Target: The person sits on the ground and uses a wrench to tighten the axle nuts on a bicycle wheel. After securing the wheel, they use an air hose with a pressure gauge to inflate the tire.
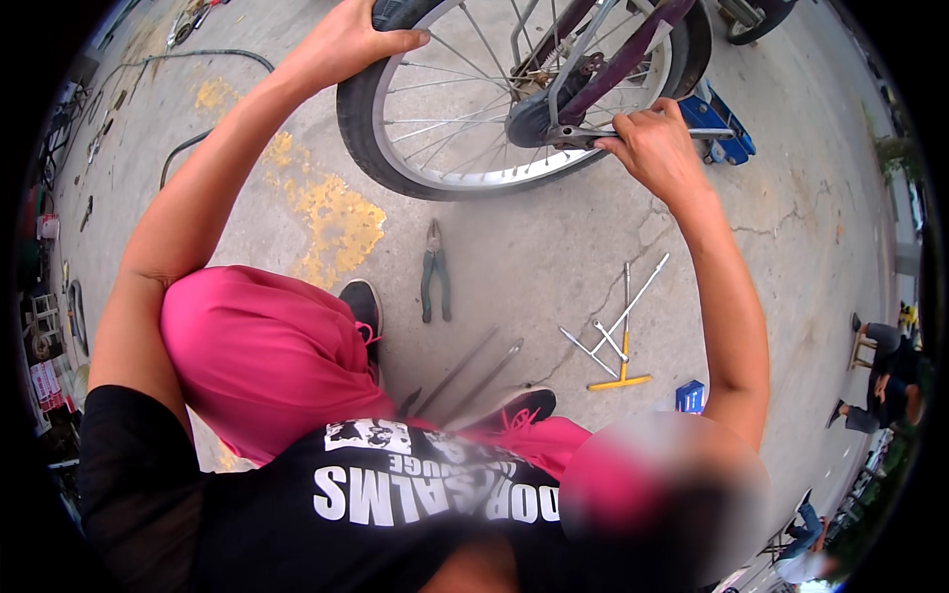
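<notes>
My left hand (358, 42) is closed around the black tyre (362, 148) of a bicycle wheel, its thumb lying over the sidewall toward the spokes. Silver spokes and a pale rim (465, 181) fill the inside of the wheel. My right hand (654, 145) grips a metal wrench (707, 133). The wrench's near end sits at the axle, beside a dark round hub cover (531, 121). Above it runs part of the purple frame (625, 69). My right fingers partly hide the wrench's handle.
Pliers with dark green handles (435, 282) lie on the concrete below the wheel. A yellow T-handle tool (621, 381) rests among silver tools, near a small blue box (690, 396). A blue object (730, 138) stands behind my right hand. Hoses and clutter line the left; people sit far right.
</notes>
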Demonstrator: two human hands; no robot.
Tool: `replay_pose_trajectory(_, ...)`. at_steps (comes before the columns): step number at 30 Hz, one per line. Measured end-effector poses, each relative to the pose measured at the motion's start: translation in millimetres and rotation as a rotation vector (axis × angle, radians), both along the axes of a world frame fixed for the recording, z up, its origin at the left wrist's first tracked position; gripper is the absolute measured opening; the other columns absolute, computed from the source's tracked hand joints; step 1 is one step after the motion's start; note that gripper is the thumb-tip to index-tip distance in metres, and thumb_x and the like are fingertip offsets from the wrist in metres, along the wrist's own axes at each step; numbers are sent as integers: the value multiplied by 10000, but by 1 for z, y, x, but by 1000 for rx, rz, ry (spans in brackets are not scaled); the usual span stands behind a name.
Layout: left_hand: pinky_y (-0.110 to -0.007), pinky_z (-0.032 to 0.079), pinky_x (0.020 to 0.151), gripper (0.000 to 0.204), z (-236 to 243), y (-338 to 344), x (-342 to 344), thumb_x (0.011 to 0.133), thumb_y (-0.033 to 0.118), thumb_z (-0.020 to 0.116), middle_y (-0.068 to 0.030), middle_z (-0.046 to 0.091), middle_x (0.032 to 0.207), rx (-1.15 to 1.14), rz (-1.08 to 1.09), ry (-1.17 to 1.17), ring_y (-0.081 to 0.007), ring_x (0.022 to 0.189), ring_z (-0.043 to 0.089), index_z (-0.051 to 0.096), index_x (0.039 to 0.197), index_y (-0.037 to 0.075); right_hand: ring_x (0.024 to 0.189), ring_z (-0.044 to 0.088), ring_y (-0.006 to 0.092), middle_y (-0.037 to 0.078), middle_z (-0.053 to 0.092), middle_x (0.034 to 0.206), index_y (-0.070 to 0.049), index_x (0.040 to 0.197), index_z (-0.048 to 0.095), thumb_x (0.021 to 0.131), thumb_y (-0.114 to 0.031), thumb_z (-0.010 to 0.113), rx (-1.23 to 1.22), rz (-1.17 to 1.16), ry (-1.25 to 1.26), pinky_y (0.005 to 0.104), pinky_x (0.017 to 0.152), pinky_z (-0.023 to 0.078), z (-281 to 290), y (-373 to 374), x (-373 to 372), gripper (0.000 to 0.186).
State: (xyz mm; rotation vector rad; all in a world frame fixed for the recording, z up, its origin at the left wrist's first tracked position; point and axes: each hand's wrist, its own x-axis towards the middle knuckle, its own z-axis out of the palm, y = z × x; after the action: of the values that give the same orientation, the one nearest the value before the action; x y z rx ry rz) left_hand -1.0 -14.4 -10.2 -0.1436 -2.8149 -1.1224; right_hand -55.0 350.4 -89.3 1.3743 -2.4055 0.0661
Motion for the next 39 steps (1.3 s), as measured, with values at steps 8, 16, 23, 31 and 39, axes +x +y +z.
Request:
replay_pose_trajectory(8, -338, 417, 940, 660, 4, 6, 3, 699, 300, 742, -148, 613, 1125, 39, -10, -1, -222, 1066, 552, 534, 1247, -3, 627, 556, 261, 93, 588, 641, -36, 799, 585, 919, -378, 581, -324, -390, -671, 352, 691, 426, -103, 12, 26, 362)
replay_pose_trajectory(16, -330, 465, 821, 601, -6, -3, 0, 704, 361, 722, -114, 643, 965, -72, 79, -36, -195, 900, 597, 573, 1161, 0, 657, 471, 157, 10, 453, 695, -62, 923, 489, 979, -565, 320, -1842, -332, -2156, 316, 717, 426, -126, -114, 126, 534)
replay_pose_trajectory(23, -311, 474, 755, 636, -9, -1, -1, 725, 466, 691, -98, 643, 876, -213, 71, -2, -172, 805, 610, 571, 1150, 8, 677, 443, 184, 35, 433, 717, -83, 863, 426, 1005, -491, 282, -2590, 291, -2615, 375, 751, 428, -22, -121, 117, 455)
replay_pose_trajectory(31, -318, 472, 775, 593, -4, 3, 4, 720, 406, 707, -100, 647, 898, -115, 58, -4, -178, 831, 605, 580, 1139, 7, 607, 495, 240, 75, 504, 678, -48, 816, 500, 987, -476, 398, -821, -584, -1767, 404, 640, 448, -100, -52, 174, 472)
replay_pose_trajectory(39, -338, 471, 808, 535, 8, 11, 5, 700, 294, 726, -114, 640, 939, -11, 15, -22, -190, 886, 586, 586, 1126, 2, 623, 578, 319, 115, 586, 620, -48, 719, 528, 876, -405, 609, -113, -499, -168, 402, 623, 402, -52, 24, 65, 398)
